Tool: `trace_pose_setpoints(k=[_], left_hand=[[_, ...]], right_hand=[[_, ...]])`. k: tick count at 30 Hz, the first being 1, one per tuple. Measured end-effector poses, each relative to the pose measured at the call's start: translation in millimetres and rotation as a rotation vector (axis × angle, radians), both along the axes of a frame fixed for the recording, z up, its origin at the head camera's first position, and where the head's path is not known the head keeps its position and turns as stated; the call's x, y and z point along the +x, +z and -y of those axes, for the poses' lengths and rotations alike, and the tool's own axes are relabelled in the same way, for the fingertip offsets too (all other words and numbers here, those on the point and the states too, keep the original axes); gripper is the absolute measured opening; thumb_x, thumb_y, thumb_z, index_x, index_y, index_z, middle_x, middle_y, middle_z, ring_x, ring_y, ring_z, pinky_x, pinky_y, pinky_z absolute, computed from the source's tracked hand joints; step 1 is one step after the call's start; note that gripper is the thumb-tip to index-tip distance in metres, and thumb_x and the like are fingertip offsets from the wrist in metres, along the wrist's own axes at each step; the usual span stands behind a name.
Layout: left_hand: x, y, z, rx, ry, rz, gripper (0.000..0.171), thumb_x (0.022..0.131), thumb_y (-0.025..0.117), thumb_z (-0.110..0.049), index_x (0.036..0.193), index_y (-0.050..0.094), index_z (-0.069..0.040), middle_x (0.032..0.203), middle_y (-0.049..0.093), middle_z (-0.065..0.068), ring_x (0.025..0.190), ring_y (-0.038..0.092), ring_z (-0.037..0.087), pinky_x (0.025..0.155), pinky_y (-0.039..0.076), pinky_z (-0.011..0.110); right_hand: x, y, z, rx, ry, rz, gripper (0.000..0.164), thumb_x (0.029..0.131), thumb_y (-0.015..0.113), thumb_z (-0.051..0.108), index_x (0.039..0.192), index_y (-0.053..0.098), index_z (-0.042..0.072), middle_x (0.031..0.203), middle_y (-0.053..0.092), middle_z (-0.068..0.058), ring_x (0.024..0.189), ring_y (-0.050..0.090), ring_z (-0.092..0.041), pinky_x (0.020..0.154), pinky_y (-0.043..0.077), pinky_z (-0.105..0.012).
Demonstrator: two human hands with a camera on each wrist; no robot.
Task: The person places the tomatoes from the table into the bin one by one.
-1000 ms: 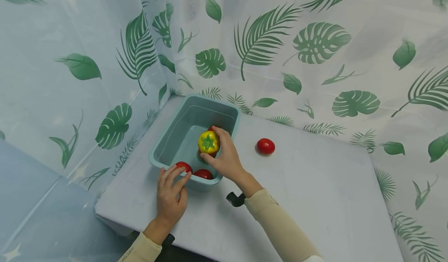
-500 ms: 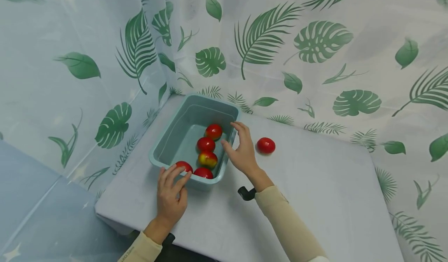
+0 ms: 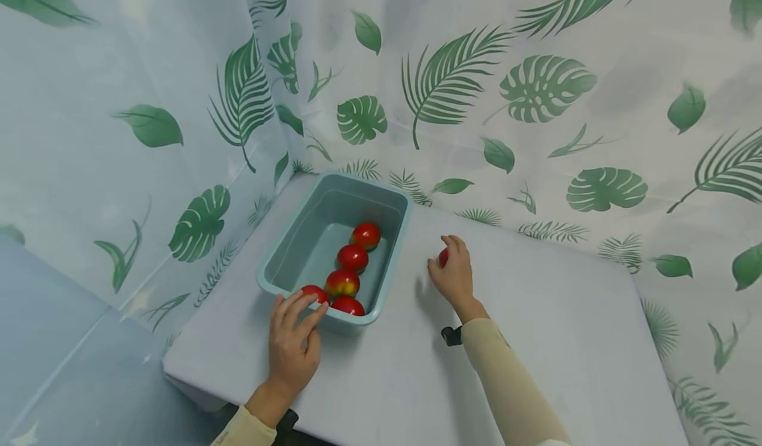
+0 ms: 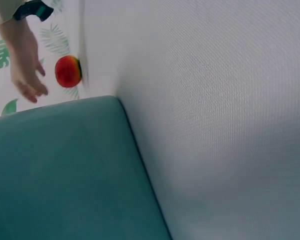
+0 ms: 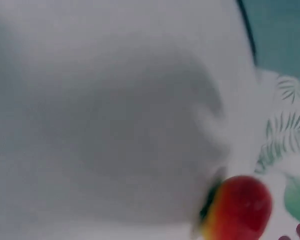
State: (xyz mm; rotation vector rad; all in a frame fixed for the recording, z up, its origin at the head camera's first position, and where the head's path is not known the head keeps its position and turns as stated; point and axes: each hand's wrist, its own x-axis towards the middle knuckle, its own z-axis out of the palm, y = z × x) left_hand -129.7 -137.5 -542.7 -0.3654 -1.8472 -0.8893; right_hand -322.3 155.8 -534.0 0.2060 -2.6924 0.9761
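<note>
A pale teal plastic tub (image 3: 266,270) holds several glossy red tomatoes, the middle one (image 3: 352,258) plain red and a nearer one (image 3: 342,283) showing yellow. My left hand (image 3: 293,356) rests its extended fingers on the tub's near-left rim, partly over a tomato inside. Right of the tub, my right hand (image 3: 455,274) reaches around a single tomato (image 3: 443,257) on the table, hiding most of it. In the right wrist view that tomato (image 5: 245,207) shows red, yellow and a green calyx. The right fingertips stand just beside it, with a gap in the left wrist view.
A white cloth covers the table (image 3: 553,340), whose near edge runs past my left wrist. Behind it hangs a white curtain (image 3: 536,141) printed with green leaves. A bluish curtain (image 3: 77,234) closes in the left side.
My right hand let go of a yellow-bottomed tomato inside the tub, then moved right out of it to the tomato on the table. The left hand stays at the rim.
</note>
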Motion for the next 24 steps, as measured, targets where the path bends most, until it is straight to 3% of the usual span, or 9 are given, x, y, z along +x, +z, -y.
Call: trace_pose_setpoints(k=[5, 10, 24], left_hand=[[1.0, -2.1, -1, -0.004, -0.004, -0.003, 0.040, 0.078, 0.047, 0.003, 0.106, 0.074, -0.001, 0.113, 0.065, 0.019, 0.113, 0.052, 0.045, 0.110, 0.022, 0.060], [-0.2, -1.7, -1, -0.009, 0.001, -0.020, 0.039, 0.078, 0.046, 0.002, 0.106, 0.074, -0.001, 0.113, 0.065, 0.019, 0.113, 0.052, 0.045, 0.110, 0.023, 0.060], [0.8, 0.8, 2, -0.016, -0.001, 0.006, 0.040, 0.078, 0.046, 0.003, 0.107, 0.074, -0.001, 0.113, 0.065, 0.019, 0.118, 0.052, 0.040, 0.110, 0.023, 0.060]], right_hand=[[-7.4, -11.8, -22, 0.046, -0.123, 0.141, 0.073, 0.085, 0.070, 0.020, 0.146, 0.035, 0.002, 0.148, 0.032, -0.023, 0.132, 0.037, -0.043, 0.101, 0.040, -0.060], [-12.8, -15.8, -32, 0.040, -0.159, 0.292, 0.087, 0.084, 0.072, 0.029, 0.152, 0.023, 0.004, 0.151, 0.026, -0.024, 0.135, 0.032, -0.043, 0.100, 0.041, -0.060], [-14.8, -32.5, -39, -0.001, -0.198, 0.344, 0.085, 0.085, 0.070, 0.033, 0.150, 0.025, 0.002, 0.144, 0.036, -0.025, 0.131, 0.036, -0.042, 0.101, 0.041, -0.060]])
